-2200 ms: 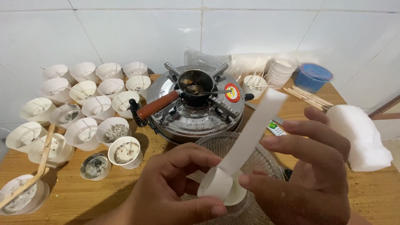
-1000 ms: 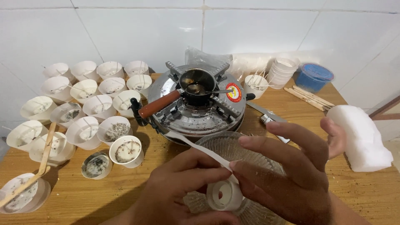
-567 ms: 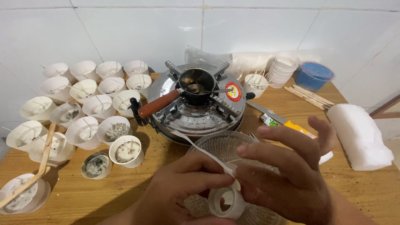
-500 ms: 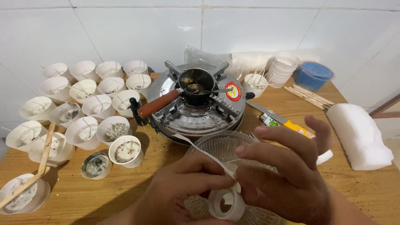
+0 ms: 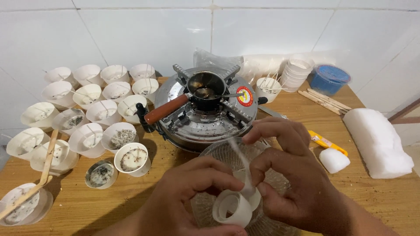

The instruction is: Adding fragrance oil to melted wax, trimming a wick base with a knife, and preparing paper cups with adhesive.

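My left hand (image 5: pixel 183 196) and my right hand (image 5: pixel 293 179) both hold a small white paper cup (image 5: pixel 234 209) over a clear ribbed glass bowl (image 5: pixel 218 150). A thin white paper strip (image 5: pixel 241 159) rises from the cup's side, and my right fingers curl around it near the cup. The cup lies on its side with its mouth facing me. Behind the bowl stands a round metal stove (image 5: pixel 205 118) carrying a small pot (image 5: pixel 205 87) with a brown wooden handle.
Several white paper cups (image 5: pixel 87 113) with wicks and filling crowd the left of the wooden table (image 5: pixel 385 192). At the right lie a white wax block (image 5: pixel 378 142), a smaller white lump (image 5: pixel 334 159), a yellow cutter (image 5: pixel 326 142), a blue tub (image 5: pixel 329 80), stacked cups (image 5: pixel 296 74) and wooden sticks (image 5: pixel 321 101).
The long strip stood up to the right, then swung over to the left. Now my right fingers have closed in on it, and it stands nearly upright, blurred by motion.
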